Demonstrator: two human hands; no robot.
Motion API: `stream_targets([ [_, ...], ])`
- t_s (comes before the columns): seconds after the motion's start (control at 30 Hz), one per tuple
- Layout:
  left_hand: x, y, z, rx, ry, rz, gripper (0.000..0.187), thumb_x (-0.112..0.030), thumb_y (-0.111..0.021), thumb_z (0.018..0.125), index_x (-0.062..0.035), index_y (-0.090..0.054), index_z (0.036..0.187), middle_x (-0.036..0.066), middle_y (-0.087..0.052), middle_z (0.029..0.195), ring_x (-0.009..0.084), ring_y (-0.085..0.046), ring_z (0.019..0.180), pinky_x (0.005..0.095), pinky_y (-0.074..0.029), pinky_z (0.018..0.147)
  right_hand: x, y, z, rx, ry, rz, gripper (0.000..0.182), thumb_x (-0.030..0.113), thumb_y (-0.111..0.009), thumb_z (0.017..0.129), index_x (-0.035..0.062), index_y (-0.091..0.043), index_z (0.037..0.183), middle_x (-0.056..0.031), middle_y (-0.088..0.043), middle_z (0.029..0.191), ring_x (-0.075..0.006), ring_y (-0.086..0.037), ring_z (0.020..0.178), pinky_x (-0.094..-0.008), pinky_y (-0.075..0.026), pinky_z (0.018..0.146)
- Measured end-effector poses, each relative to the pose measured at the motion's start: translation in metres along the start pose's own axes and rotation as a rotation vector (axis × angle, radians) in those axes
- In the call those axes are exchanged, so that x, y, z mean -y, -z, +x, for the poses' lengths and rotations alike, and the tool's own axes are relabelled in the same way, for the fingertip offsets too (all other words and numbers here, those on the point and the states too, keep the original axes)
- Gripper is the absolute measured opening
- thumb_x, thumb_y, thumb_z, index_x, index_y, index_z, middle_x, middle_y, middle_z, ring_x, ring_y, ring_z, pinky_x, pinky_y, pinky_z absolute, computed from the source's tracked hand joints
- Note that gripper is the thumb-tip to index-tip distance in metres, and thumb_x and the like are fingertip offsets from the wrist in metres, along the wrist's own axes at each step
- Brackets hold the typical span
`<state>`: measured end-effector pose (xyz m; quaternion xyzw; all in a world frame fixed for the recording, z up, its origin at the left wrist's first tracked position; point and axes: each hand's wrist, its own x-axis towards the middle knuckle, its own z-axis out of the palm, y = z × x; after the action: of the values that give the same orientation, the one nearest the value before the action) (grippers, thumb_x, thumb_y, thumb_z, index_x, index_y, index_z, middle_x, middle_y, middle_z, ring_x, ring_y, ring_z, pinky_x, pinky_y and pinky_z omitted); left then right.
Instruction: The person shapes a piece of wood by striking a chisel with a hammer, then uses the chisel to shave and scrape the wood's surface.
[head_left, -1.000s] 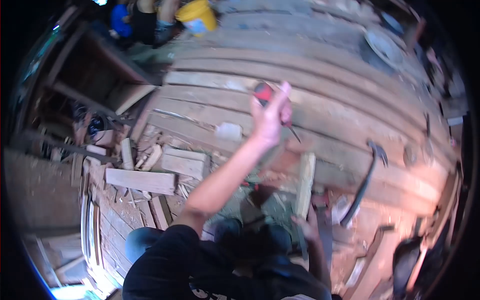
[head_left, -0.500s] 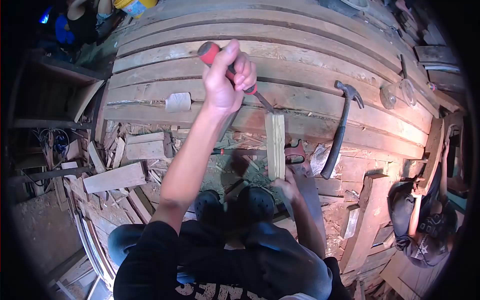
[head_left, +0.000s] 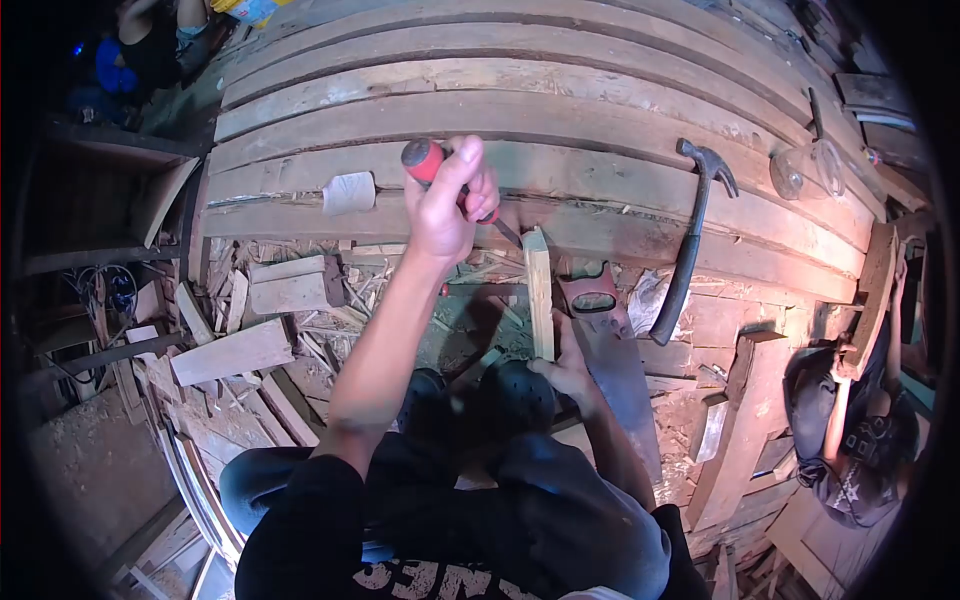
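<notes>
My left hand [head_left: 447, 210] is wrapped round the red and black handle of a chisel-like tool [head_left: 424, 160]. Its dark blade slants down to the right, and the tip is by the upper end of a short wooden piece [head_left: 538, 290]. My right hand [head_left: 568, 366] grips that piece near its lower end, holding it roughly upright in view. A handsaw with a red handle [head_left: 590, 293] lies just right of the wood. Farther right, a claw hammer [head_left: 690, 240] rests on the planks.
Long wooden planks [head_left: 400, 110] span the upper view, with a pale scrap [head_left: 349, 193] on them. Offcuts [head_left: 235, 352] and shavings litter the left floor. A person [head_left: 855, 450] is at the far right, another [head_left: 150, 50] at the upper left. A clear container [head_left: 800, 172] is at the right.
My left hand and the tool have moved down toward the planks' near edge. The wooden piece has turned slightly and shifted a little left with my right hand.
</notes>
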<state>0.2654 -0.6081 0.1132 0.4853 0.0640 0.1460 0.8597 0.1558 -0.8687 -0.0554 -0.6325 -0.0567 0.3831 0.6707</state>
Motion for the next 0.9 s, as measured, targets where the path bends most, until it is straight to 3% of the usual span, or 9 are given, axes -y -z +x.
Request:
stream_targets([
  [0.13, 0.003, 0.008, -0.011, -0.106, -0.032, -0.057, 0.037, -0.035, -0.051, 0.097, -0.0107, -0.043, 0.07, -0.001, -0.036, 0.054, 0.0091, -0.028, 0.046, 0.026, -0.025, 0.046, 0.004, -0.009, -0.003, -0.076, 0.055, -0.237, 0.087, 0.003, -0.077, 0.065, 0.0035, -0.03, 0.139, -0.0166, -0.049, 0.131, -0.0268, -0.046, 0.126, -0.0399, -0.036, 0.108],
  [0.3, -0.019, -0.001, -0.008, -0.349, -0.147, -0.034, 0.043, -0.042, -0.056, 0.094, -0.0123, -0.043, 0.067, -0.003, -0.035, 0.052, 0.0091, -0.028, 0.044, 0.0264, -0.026, 0.047, 0.014, -0.016, -0.01, -0.133, 0.01, -0.24, 0.088, 0.011, -0.083, 0.068, 0.0018, -0.032, 0.139, -0.0165, -0.055, 0.125, -0.027, -0.047, 0.127, -0.0389, -0.039, 0.106],
  [0.37, -0.023, -0.006, -0.003, -0.415, -0.157, -0.081, 0.043, -0.04, -0.059, 0.093, -0.0111, -0.042, 0.065, -0.001, -0.037, 0.051, 0.0099, -0.031, 0.044, 0.0266, -0.026, 0.046, 0.016, -0.021, -0.014, -0.208, 0.081, -0.645, 0.085, 0.021, -0.085, 0.068, 0.0012, -0.037, 0.136, -0.02, -0.058, 0.119, -0.0338, -0.052, 0.119, -0.0426, -0.042, 0.102],
  [0.43, -0.019, -0.013, 0.002, -0.528, -0.16, -0.144, 0.042, -0.034, -0.064, 0.093, -0.0099, -0.043, 0.066, 0.0, -0.04, 0.053, 0.0105, -0.035, 0.045, 0.0268, -0.027, 0.046, 0.022, -0.025, -0.014, -0.224, 0.075, -0.737, 0.085, 0.025, -0.085, 0.069, 0.0012, -0.038, 0.135, -0.0211, -0.058, 0.118, -0.0362, -0.053, 0.115, -0.0445, -0.042, 0.098],
  [0.53, -0.007, -0.025, 0.003, -0.499, -0.159, -0.068, 0.036, -0.027, -0.065, 0.094, -0.0093, -0.046, 0.069, 0.0, -0.042, 0.055, 0.0107, -0.039, 0.048, 0.0275, -0.03, 0.047, 0.02, -0.023, -0.012, -0.262, 0.089, -0.827, 0.085, 0.032, -0.084, 0.069, 0.0009, -0.04, 0.134, -0.0219, -0.057, 0.117, -0.039, -0.053, 0.108, -0.047, -0.043, 0.093],
  [0.57, -0.006, -0.029, 0.0, -0.481, -0.111, 0.01, 0.036, -0.031, -0.064, 0.094, -0.0103, -0.046, 0.071, 0.001, -0.044, 0.062, 0.011, -0.039, 0.056, 0.0274, -0.031, 0.054, 0.018, -0.022, -0.012, -0.28, 0.102, -0.825, 0.085, 0.034, -0.084, 0.069, 0.0006, -0.041, 0.134, -0.0216, -0.057, 0.115, -0.0393, -0.053, 0.105, -0.0477, -0.043, 0.091],
  [0.7, 0.008, -0.028, -0.005, -0.438, -0.113, 0.061, 0.031, -0.023, -0.062, 0.095, -0.0077, -0.05, 0.071, 0.003, -0.049, 0.065, 0.0135, -0.044, 0.058, 0.0308, -0.035, 0.058, 0.014, -0.017, -0.01, -0.264, 0.178, -0.859, 0.08, 0.033, -0.083, 0.068, -0.0007, -0.045, 0.13, -0.0216, -0.056, 0.114, -0.039, -0.051, 0.107, -0.0469, -0.043, 0.091],
  [0.83, 0.014, -0.022, -0.015, -0.346, -0.175, -0.025, 0.025, -0.017, -0.067, 0.093, -0.0074, -0.053, 0.075, 0.003, -0.054, 0.062, 0.0116, -0.05, 0.054, 0.0266, -0.038, 0.052, 0.014, -0.017, -0.007, -0.252, 0.201, -0.891, 0.077, 0.033, -0.081, 0.07, -0.0026, -0.048, 0.129, -0.0215, -0.055, 0.112, -0.0401, -0.05, 0.106, -0.0476, -0.043, 0.093],
  [0.9, 0.021, -0.021, -0.025, -0.248, -0.231, 0.09, 0.024, -0.015, -0.066, 0.094, -0.0058, -0.052, 0.076, 0.005, -0.056, 0.064, 0.0119, -0.053, 0.056, 0.0274, -0.042, 0.053, 0.013, -0.016, -0.005, -0.238, 0.218, -0.896, 0.077, 0.034, -0.079, 0.071, -0.003, -0.048, 0.13, -0.0215, -0.054, 0.112, -0.0404, -0.05, 0.106, -0.0477, -0.043, 0.093],
])
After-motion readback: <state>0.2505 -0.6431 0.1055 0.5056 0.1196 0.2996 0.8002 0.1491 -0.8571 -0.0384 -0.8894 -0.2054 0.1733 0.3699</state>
